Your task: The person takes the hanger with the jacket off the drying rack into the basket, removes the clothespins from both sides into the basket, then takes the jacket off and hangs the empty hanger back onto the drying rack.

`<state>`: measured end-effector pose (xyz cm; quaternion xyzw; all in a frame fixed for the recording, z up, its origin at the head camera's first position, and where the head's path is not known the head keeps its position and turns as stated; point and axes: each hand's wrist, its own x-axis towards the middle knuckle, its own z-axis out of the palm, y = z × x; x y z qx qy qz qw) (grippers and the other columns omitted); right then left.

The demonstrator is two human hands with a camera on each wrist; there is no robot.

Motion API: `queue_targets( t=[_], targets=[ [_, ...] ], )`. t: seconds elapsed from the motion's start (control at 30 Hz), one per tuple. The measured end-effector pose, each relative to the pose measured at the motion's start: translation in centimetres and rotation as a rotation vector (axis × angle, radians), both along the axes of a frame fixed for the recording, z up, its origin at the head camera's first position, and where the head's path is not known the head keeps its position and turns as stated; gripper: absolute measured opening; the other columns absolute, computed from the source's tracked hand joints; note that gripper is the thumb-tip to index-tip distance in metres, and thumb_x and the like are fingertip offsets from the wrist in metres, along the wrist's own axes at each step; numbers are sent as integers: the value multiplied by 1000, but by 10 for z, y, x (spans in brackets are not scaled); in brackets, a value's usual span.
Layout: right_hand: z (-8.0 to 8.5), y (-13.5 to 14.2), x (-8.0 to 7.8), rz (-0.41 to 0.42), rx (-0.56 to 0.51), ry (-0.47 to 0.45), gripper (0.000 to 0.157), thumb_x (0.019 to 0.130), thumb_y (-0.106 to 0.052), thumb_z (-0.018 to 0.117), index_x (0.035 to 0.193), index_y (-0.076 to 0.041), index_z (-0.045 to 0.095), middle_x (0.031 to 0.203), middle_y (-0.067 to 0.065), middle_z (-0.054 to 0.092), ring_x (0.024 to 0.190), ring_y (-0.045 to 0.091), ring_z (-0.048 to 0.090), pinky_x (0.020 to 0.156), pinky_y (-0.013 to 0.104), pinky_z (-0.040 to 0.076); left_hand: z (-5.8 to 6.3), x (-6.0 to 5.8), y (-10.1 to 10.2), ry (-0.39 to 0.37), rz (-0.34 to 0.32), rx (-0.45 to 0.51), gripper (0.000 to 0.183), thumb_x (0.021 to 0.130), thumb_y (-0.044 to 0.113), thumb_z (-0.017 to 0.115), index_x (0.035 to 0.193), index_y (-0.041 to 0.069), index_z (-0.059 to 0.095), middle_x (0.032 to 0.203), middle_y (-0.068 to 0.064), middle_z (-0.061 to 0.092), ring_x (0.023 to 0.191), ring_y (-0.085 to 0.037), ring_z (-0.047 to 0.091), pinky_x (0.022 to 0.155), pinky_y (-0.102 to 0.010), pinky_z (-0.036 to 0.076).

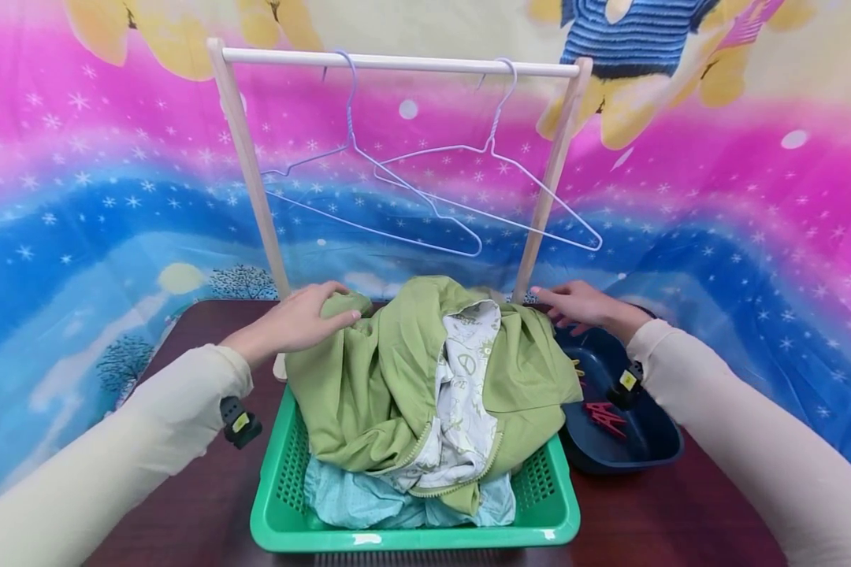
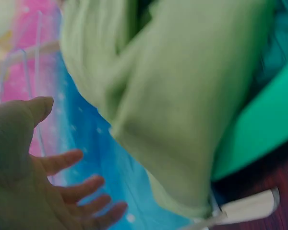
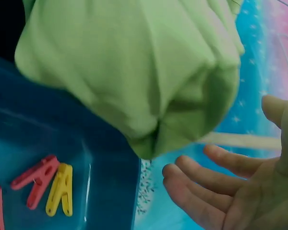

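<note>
A green zip jacket (image 1: 411, 346) with a white printed lining lies heaped over a green plastic basket (image 1: 273, 504). Beneath it, a light blue garment (image 1: 354, 496) fills part of the basket. My left hand (image 1: 298, 319) is at the jacket's upper left, fingers spread; in the left wrist view that hand (image 2: 53, 177) holds nothing and is apart from the fabric. Beyond the jacket's right side, over the dark tub's back rim, is my right hand (image 1: 581, 305). Its fingers are extended beside the drooping green fabric (image 3: 139, 72) in the right wrist view, gripping nothing.
Two lilac wire hangers (image 1: 369, 228) hang from a wooden rack (image 1: 397, 61) behind the basket. At the right, a dark blue tub (image 1: 631, 449) contains red clothespins (image 1: 605, 417) and a yellow clothespin (image 3: 61, 189). Everything stands on a dark brown table (image 1: 184, 488) before a printed backdrop.
</note>
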<state>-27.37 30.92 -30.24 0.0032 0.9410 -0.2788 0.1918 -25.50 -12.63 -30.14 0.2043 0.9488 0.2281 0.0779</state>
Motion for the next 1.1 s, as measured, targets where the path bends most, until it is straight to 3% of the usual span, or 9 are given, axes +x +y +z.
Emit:
queue_targets(
  t=[0.2, 0.3, 0.47, 0.6, 0.7, 0.83, 0.93, 1.03, 1.1],
  targets=[
    [-11, -17, -6, 103, 34, -34, 83, 105, -59, 33, 156, 6, 27, 155, 33, 35, 138, 46, 45, 103, 55, 48, -15, -19, -4, -158, 76, -76, 94, 99, 65, 45, 160, 2, 12, 160, -35, 24, 147, -55, 25, 118, -67, 26],
    [-14, -26, -8, 107, 0, -49, 84, 104, -62, 35, 157, 3, 26, 159, 31, 31, 143, 44, 41, 110, 56, 43, -20, -26, 0, -258, 93, -47, 104, 96, 71, 43, 161, 4, -2, 164, -34, 11, 149, -56, 17, 119, -68, 21],
    [-17, -41, -12, 107, -13, -31, 82, 101, -64, 41, 156, -4, 33, 161, 26, 31, 145, 42, 38, 114, 56, 39, -25, -36, 16, -322, 85, 33, 110, 94, 74, 43, 161, 4, -10, 167, -30, 1, 153, -52, 11, 120, -68, 16],
    [-20, -55, -14, 119, -42, 12, 74, 101, -52, 53, 154, -2, 37, 160, 28, 31, 145, 43, 36, 115, 57, 37, -28, -38, 33, -317, 79, 52, 113, 91, 74, 49, 162, 3, -3, 166, -30, 10, 153, -49, 17, 122, -63, 20],
    [-23, -64, -15, 132, -53, 66, 70, 99, -38, 64, 151, 3, 40, 157, 30, 35, 142, 43, 39, 115, 55, 38, -32, -40, 42, -298, 68, 54, 101, 95, 63, 54, 161, 2, 10, 165, -27, 21, 152, -45, 24, 123, -57, 25],
    [-25, -72, -18, 178, -32, 172, 55, 93, -18, 72, 136, 10, 54, 136, 31, 54, 113, 36, 56, 98, 46, 48, -36, -42, 47, -259, 53, 30, 76, 100, 45, 55, 156, 0, 31, 159, -25, 36, 145, -44, 38, 119, -54, 34],
    [-26, -75, -21, 213, -11, 243, 35, 90, -7, 72, 120, 10, 63, 112, 25, 62, 86, 25, 52, 82, 37, 45, -38, -44, 50, -229, 77, 29, 59, 100, 30, 56, 150, 2, 44, 152, -25, 46, 134, -42, 51, 111, -52, 43],
    [-27, -76, -23, 237, -10, 300, 20, 90, -1, 68, 107, 8, 66, 98, 19, 61, 75, 22, 47, 74, 34, 42, -41, -46, 52, -184, 127, 61, 48, 95, 16, 57, 141, 4, 55, 142, -23, 57, 119, -38, 59, 103, -49, 48],
    [-27, -76, -24, 235, -24, 346, 16, 91, 0, 66, 105, 7, 66, 99, 18, 64, 79, 22, 50, 76, 34, 43, -42, -46, 53, -143, 162, 81, 44, 90, 9, 56, 134, 6, 61, 135, -22, 62, 112, -36, 61, 99, -48, 49]
  ],
)
